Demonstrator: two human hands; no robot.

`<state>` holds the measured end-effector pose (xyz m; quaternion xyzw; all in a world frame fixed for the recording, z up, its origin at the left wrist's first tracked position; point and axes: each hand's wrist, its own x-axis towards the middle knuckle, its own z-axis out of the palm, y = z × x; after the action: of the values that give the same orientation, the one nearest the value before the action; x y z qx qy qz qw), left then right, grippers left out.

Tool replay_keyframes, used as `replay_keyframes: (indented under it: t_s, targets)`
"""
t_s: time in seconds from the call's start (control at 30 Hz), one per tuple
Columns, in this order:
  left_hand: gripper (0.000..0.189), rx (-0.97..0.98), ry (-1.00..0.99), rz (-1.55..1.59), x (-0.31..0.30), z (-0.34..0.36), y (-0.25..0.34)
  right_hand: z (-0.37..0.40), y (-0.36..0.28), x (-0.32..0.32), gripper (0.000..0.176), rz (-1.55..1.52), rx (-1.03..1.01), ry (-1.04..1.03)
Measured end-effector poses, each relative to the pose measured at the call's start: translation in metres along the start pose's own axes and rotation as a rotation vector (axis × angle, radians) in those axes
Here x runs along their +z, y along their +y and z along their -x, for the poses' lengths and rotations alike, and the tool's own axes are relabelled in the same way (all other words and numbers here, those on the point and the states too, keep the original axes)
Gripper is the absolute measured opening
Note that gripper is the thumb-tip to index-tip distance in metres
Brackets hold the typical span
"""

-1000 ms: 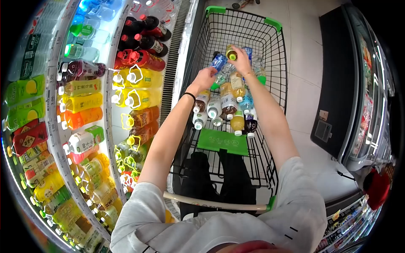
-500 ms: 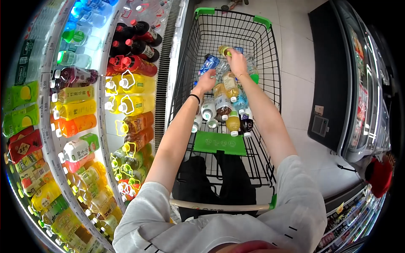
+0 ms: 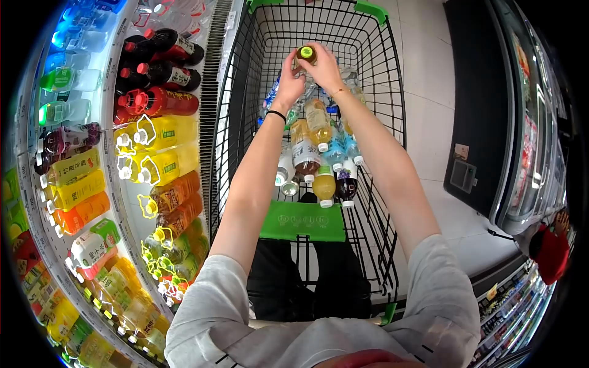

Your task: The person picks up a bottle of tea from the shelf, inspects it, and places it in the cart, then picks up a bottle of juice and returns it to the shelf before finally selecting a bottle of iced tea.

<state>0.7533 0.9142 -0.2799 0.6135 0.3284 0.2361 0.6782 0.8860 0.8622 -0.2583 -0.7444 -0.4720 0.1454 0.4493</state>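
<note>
Near the far end of a wire shopping cart (image 3: 222, 116), a bottle (image 3: 306, 54) with a yellow-green cap stands upright between my hands, its cap facing up at me. My right hand (image 3: 325, 70) wraps its right side. On the left side, the fingers of my left hand (image 3: 290, 86) close on it. Below my wrists lie several drinks: a bottle of amber drink (image 3: 318, 120), a larger brown tea bottle (image 3: 305, 147), a yellow juice bottle (image 3: 324, 184), a dark purple bottle (image 3: 346, 184) and pale blue bottles (image 3: 337, 150). Blue-labelled bottles are partly hidden behind my left hand.
Shelves of bottled drinks (image 3: 162, 168) line the left, close beside the cart. A green plastic panel (image 3: 302, 222) sits at the cart's near end. To the right are tiled floor (image 3: 423, 122) and a black-sided display case (image 3: 475, 104).
The yellow-green-capped bottle, earlier tilted in my right hand, is now upright and farther from me. My left hand has moved forward onto it. The view has shifted, with the cart lower and leftward.
</note>
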Motion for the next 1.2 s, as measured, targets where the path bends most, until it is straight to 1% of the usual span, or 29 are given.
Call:
replay_keyframes:
  t_s: [0.03,0.1,0.13,0.17,0.23,0.27,0.3,0.37,0.4,0.43,0.5,0.53,0.57,0.63,0.7,0.73,0.77,0.8,0.83,0.9,0.97,1.07,1.13,1.2]
  targets:
    - [0.086,0.0,-0.001,-0.001,-0.001,-0.002,0.0,0.001,0.001,-0.001,0.053,0.0,0.0,0.001]
    - [0.084,-0.096,0.076,0.222,-0.003,-0.005,-0.002,0.006,0.004,-0.002,0.07,0.006,0.024,-0.001]
    - [0.082,-0.135,0.106,0.227,-0.005,-0.009,-0.006,0.007,0.009,-0.003,0.08,0.015,0.036,-0.036]
    - [0.082,-0.133,0.104,0.231,-0.006,-0.014,-0.01,0.006,0.014,-0.002,0.08,0.02,0.035,-0.035]
    - [0.08,-0.12,0.043,0.12,-0.007,-0.023,-0.022,0.008,0.022,0.003,0.08,-0.001,0.024,-0.072]
    - [0.076,-0.119,0.016,0.174,-0.005,-0.027,-0.03,0.008,0.023,0.005,0.078,-0.007,0.009,-0.036]
    - [0.076,-0.125,0.015,0.174,-0.003,-0.029,-0.038,0.009,0.024,0.007,0.078,-0.007,0.015,-0.038]
    - [0.071,-0.113,0.016,0.037,0.0,-0.029,-0.04,0.006,0.022,0.011,0.072,-0.208,0.112,-0.01]
    - [0.066,-0.115,0.066,-0.004,0.004,-0.027,-0.038,0.008,0.018,0.011,0.067,-0.178,0.088,0.025]
    - [0.066,-0.105,0.071,-0.018,0.002,-0.029,-0.032,0.004,0.012,0.008,0.067,-0.191,0.078,0.031]
    - [0.066,-0.079,0.044,-0.05,-0.004,-0.016,-0.022,0.013,-0.003,-0.002,0.068,-0.169,0.085,0.02]
    - [0.066,-0.111,0.02,-0.069,-0.007,-0.008,-0.007,0.015,-0.014,-0.008,0.07,-0.207,0.107,0.008]
    - [0.064,-0.061,0.051,-0.124,-0.007,0.004,0.014,0.015,-0.032,-0.018,0.07,-0.211,0.09,-0.004]
    - [0.061,0.084,0.032,-0.248,-0.012,0.031,0.063,0.024,-0.072,-0.049,0.071,-0.106,0.045,-0.044]
    - [0.062,0.138,0.038,-0.294,-0.021,0.054,0.104,0.031,-0.106,-0.072,0.073,-0.136,0.026,-0.087]
    - [0.062,0.181,0.029,-0.349,-0.026,0.069,0.126,0.034,-0.129,-0.084,0.074,-0.207,0.004,-0.098]
    - [0.065,0.179,0.025,-0.27,-0.03,0.085,0.153,0.029,-0.153,-0.094,0.075,-0.279,-0.03,-0.106]
    - [0.066,0.232,0.046,-0.304,-0.034,0.104,0.179,0.029,-0.177,-0.103,0.075,-0.438,-0.021,-0.14]
    - [0.066,0.287,0.07,-0.343,-0.039,0.123,0.213,0.03,-0.208,-0.114,0.075,-0.445,-0.053,-0.152]
    - [0.068,0.362,0.095,-0.383,-0.052,0.163,0.276,0.032,-0.279,-0.138,0.073,-0.607,-0.025,-0.22]
    - [0.077,0.296,0.091,-0.328,-0.068,0.203,0.33,0.038,-0.347,-0.158,0.073,-0.601,0.013,-0.298]
    - [0.081,0.361,0.221,-0.279,-0.095,0.265,0.386,0.06,-0.443,-0.164,0.075,-0.584,-0.009,-0.337]
    - [0.083,0.389,0.311,-0.361,-0.124,0.311,0.425,0.071,-0.508,-0.158,0.075,-0.606,-0.021,-0.378]
    - [0.08,0.41,0.43,-0.431,-0.155,0.354,0.458,0.081,-0.558,-0.143,0.075,-0.641,-0.06,-0.443]
